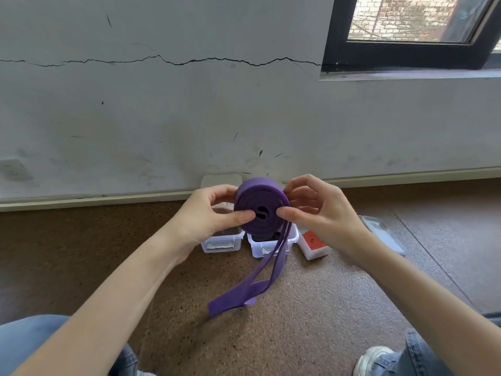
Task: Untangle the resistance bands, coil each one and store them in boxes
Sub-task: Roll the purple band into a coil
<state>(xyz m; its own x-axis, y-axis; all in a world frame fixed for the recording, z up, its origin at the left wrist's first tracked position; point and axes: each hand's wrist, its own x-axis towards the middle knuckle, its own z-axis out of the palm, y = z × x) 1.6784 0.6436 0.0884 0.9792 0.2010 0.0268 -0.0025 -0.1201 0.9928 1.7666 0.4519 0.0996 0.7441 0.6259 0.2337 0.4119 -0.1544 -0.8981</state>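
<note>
A purple resistance band point(260, 204) is rolled into a thick coil that I hold up in front of me. My left hand point(208, 213) pinches the coil's left side, thumb on its face. My right hand point(317, 210) grips the right side, thumb on the face too. A loose tail of the band point(244, 291) hangs down from the coil toward the floor. Below the coil stand two clear plastic boxes, the left box point(221, 244) and the right box point(271, 246), the right one with something dark inside. Further right lies a box holding a red band point(313, 244).
I sit on a brown speckled floor point(298, 335) facing a cracked white wall point(189, 104). A clear lid point(379, 229) lies to the right of the boxes. My knees in jeans and a white shoe point(371, 359) frame the lower corners. A dark window point(412, 31) is upper right.
</note>
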